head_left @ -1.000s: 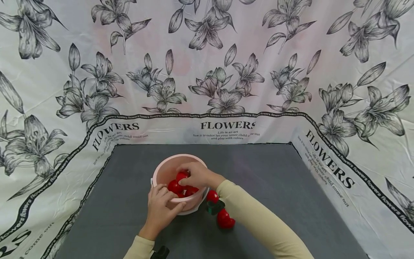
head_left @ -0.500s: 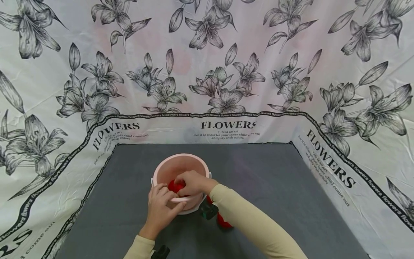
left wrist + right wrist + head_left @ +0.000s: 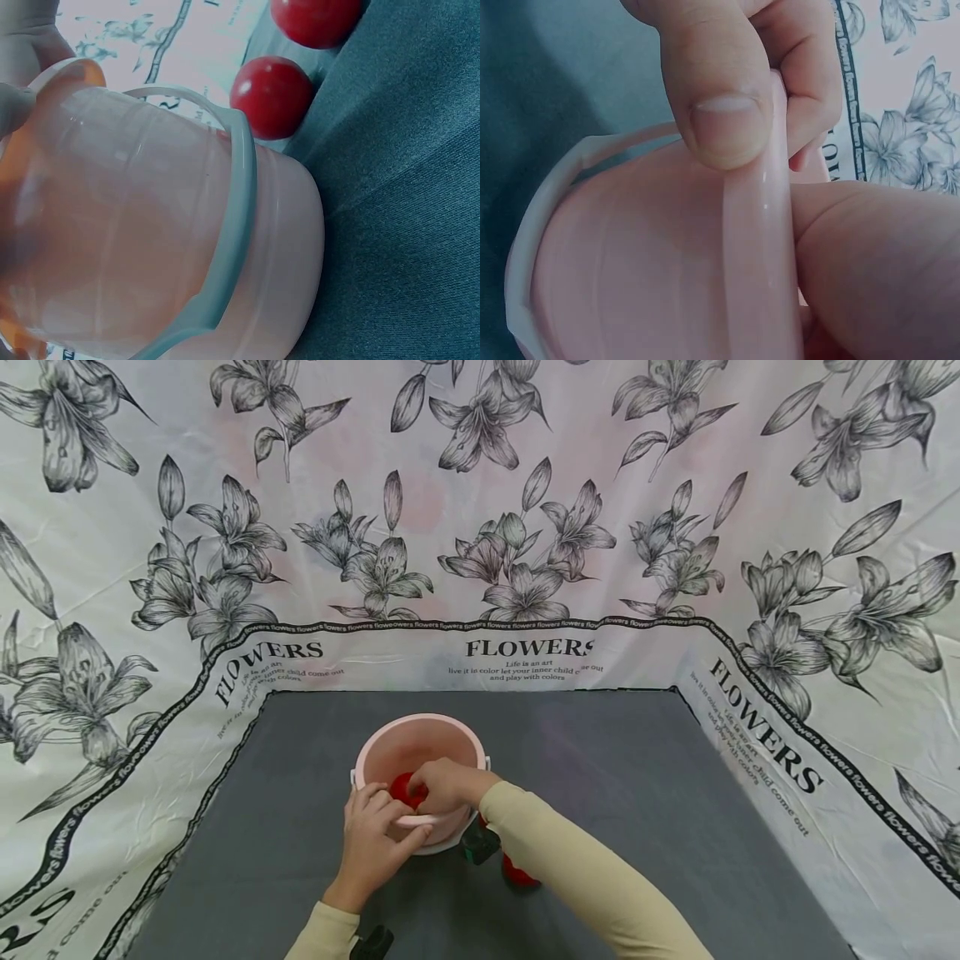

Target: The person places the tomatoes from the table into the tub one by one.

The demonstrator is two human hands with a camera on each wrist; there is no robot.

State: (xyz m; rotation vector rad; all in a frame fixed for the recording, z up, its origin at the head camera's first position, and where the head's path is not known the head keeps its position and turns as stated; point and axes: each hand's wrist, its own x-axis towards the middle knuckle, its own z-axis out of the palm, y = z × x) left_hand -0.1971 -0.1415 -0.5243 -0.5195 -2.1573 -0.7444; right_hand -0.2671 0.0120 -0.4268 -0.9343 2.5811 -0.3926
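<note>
While the near-left rim of a pink bucket (image 3: pixel 388 747) is gripped by the left hand (image 3: pixel 375 839), its thumb is laid against the outer wall and its fingers are set over the edge, so that the rim is clamped between them. The bucket is stood on a dark grey cloth (image 3: pixel 615 777), left of the middle. Its pale handle (image 3: pixel 241 202) is seen lowered along the outer wall. Inside, a red ball (image 3: pixel 402 787) is shown low down; whatever lies under the right hand (image 3: pixel 450 783) is hidden. That hand is reached in over the right side of the rim, its fingers bent down beside the ball; whether anything is clasped by them cannot be told. To the right, outside the bucket, one red ball (image 3: pixel 271 97) is found just beside its wall and another (image 3: pixel 316 19) close by, both partly covered in the head view by the right sleeve (image 3: pixel 585 868). The far side is bounded by a white sheet (image 3: pixel 420 560) printed with flowers.
</note>
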